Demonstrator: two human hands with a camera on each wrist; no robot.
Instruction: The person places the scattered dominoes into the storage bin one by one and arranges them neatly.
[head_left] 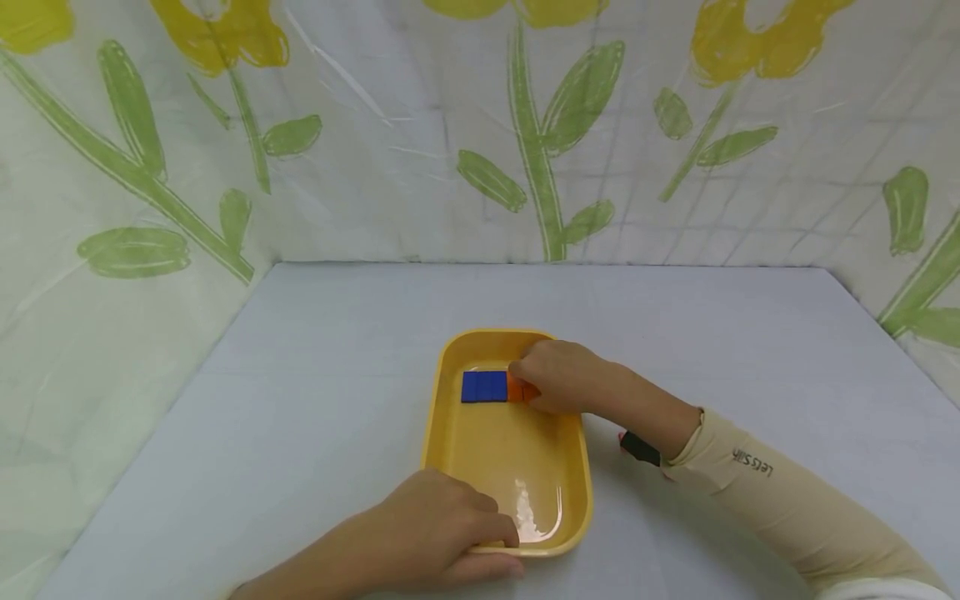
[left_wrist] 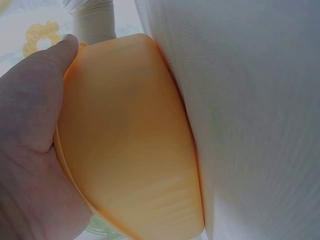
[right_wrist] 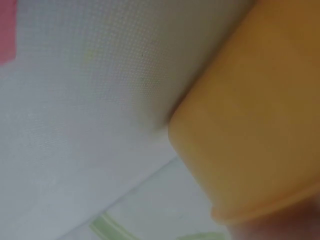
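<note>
A yellow tray (head_left: 495, 467) stands on the table with a row of blue blocks (head_left: 484, 387) and orange blocks (head_left: 516, 387) lying flat near its far end. My left hand (head_left: 442, 529) grips the near rim, fingers over the edge and thumb outside; in the left wrist view the hand (left_wrist: 35, 110) holds the tray's rim (left_wrist: 75, 190). Reaching over the right wall, my right hand (head_left: 562, 377) has its fingertips at the orange blocks, partly covering them. Whether it pinches one is hidden. The right wrist view shows mostly the tray's outer wall (right_wrist: 250, 115).
A dark object with red edges (head_left: 640, 447) lies on the table right of the tray, partly under my right forearm. A pink-red patch (right_wrist: 7, 30) shows at the corner of the right wrist view. Behind the table (head_left: 337, 333) hangs a flower-patterned curtain (head_left: 375, 167).
</note>
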